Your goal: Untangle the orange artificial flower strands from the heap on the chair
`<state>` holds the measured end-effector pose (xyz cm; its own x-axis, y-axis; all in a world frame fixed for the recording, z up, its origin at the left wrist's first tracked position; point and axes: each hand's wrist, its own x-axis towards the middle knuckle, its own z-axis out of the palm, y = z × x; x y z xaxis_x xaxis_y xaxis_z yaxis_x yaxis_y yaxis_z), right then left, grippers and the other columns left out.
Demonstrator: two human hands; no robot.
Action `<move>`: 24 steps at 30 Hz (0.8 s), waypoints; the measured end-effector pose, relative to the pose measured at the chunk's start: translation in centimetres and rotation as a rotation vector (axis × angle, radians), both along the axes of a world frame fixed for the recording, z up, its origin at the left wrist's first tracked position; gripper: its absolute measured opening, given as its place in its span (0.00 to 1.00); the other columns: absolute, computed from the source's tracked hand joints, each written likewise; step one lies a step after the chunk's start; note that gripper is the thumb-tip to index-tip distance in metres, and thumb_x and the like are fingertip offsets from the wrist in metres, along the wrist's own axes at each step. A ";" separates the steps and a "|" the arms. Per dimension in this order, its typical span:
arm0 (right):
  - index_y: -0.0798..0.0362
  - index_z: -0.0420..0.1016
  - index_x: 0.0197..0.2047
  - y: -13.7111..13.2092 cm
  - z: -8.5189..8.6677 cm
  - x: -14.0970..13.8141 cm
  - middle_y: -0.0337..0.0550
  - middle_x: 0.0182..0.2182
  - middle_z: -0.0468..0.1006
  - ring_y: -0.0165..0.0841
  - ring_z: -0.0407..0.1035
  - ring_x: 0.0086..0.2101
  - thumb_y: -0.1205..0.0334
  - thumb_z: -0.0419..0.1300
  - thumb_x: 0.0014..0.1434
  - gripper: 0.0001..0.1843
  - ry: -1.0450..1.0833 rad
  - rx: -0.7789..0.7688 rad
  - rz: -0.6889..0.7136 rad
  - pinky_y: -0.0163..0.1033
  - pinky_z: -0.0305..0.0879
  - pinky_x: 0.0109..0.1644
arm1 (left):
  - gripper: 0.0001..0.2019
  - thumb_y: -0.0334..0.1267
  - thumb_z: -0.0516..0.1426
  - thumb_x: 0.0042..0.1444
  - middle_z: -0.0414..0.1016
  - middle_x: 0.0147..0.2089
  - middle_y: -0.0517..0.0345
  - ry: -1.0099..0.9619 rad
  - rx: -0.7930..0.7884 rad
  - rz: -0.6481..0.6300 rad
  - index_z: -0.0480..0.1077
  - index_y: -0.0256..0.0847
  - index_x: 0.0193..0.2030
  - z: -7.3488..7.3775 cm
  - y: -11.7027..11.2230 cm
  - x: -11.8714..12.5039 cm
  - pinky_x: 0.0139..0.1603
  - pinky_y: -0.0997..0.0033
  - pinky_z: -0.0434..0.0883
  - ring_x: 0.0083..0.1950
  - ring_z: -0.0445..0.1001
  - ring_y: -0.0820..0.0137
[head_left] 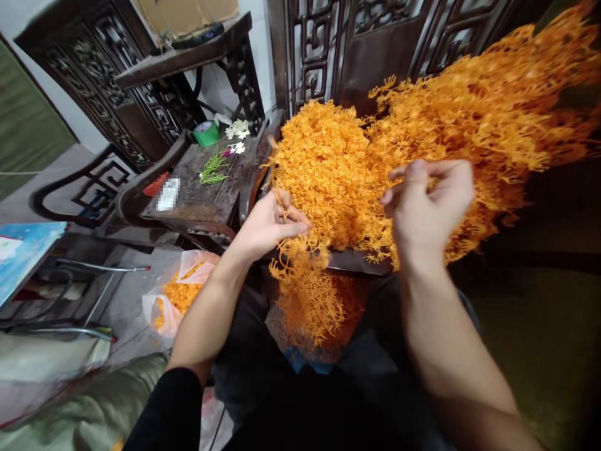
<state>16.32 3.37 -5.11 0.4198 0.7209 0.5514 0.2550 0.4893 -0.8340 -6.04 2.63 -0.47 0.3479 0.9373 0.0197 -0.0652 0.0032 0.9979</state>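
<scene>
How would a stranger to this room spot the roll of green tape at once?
Find the large heap of frilly, plastic-looking orange pieces, then look left to the dark brown wooden surface. Near its far edge lies the bright green, round tape roll. Its thick ring shape sets it apart from the thin, grass-like green strands nearby.

One left hand (268, 227), one right hand (428, 203), one tape roll (207, 134), orange strands (322, 178) uncountable.
</scene>
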 end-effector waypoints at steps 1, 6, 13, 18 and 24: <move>0.48 0.61 0.40 -0.1 0.4 0.5 0.53 0.46 0.80 0.24 0.67 0.20 0.51 0.58 0.71 0.12 0.069 -0.026 0.042 0.35 0.52 0.21 | 0.26 0.31 0.71 0.45 0.81 0.33 0.59 -0.059 0.039 0.065 0.56 0.45 0.38 -0.3 0.3 0.1 0.32 0.70 0.73 0.31 0.80 0.70; 0.53 0.77 0.37 -2.9 2.6 -0.6 0.40 0.27 0.79 0.26 0.66 0.20 0.54 0.65 0.66 0.10 -0.081 -0.085 0.227 0.34 0.59 0.24 | 0.28 0.34 0.72 0.47 0.82 0.38 0.59 -0.295 0.253 0.381 0.53 0.46 0.38 -1.4 1.5 1.1 0.37 0.71 0.76 0.39 0.82 0.69; 0.51 0.83 0.54 -3.8 1.8 -3.5 0.38 0.29 0.73 0.30 0.67 0.28 0.55 0.67 0.65 0.17 -0.414 0.039 0.313 0.39 0.66 0.34 | 0.27 0.36 0.72 0.51 0.82 0.39 0.59 -0.316 0.360 0.427 0.53 0.46 0.37 -1.6 0.8 2.4 0.39 0.70 0.75 0.40 0.82 0.70; 0.52 0.83 0.49 -3.1 0.5 -4.3 0.40 0.30 0.74 0.30 0.69 0.29 0.63 0.65 0.66 0.09 -0.505 0.223 0.274 0.37 0.67 0.33 | 0.25 0.33 0.71 0.51 0.82 0.39 0.58 -0.403 0.267 0.451 0.54 0.45 0.38 -2.1 0.0 3.5 0.39 0.73 0.73 0.41 0.81 0.70; 0.48 0.79 0.40 -7.8 2.2 -4.9 0.36 0.25 0.74 0.29 0.68 0.25 0.68 0.58 0.69 0.09 -0.582 0.510 0.374 0.37 0.66 0.31 | 0.25 0.26 0.67 0.53 0.77 0.35 0.65 -0.492 0.102 0.683 0.51 0.45 0.37 -3.7 2.5 3.4 0.49 0.69 0.73 0.37 0.79 0.74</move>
<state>11.40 -4.41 -2.92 -0.2461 0.3614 0.8993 0.3208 0.9060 -0.2763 -2.68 5.16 -4.15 -0.3642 0.9240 0.1163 -0.4467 -0.2829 0.8488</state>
